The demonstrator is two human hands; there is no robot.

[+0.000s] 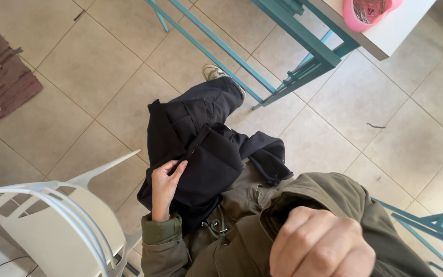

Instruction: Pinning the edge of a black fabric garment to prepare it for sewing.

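Tiled floor (380, 149) lies open beyond the teal bench frame (303, 61). Left hand (164, 187) fingers pinch the black garment (206, 154) edge beside a white chair (62, 215). Right hand (321, 243) is clenched.

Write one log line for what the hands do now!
left hand: grips black garment edge | right hand: closed fist, near camera | white chair beside

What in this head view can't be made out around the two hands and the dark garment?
- Right hand: a closed fist close to the lens, blurred; anything inside it is hidden by its own fingers.
- Black fabric garment: its lower part is covered by the olive-green jacket.
- Left hand: the palm side is pressed to the garment, unseen.
- Pink round bowl: cut by the top edge.
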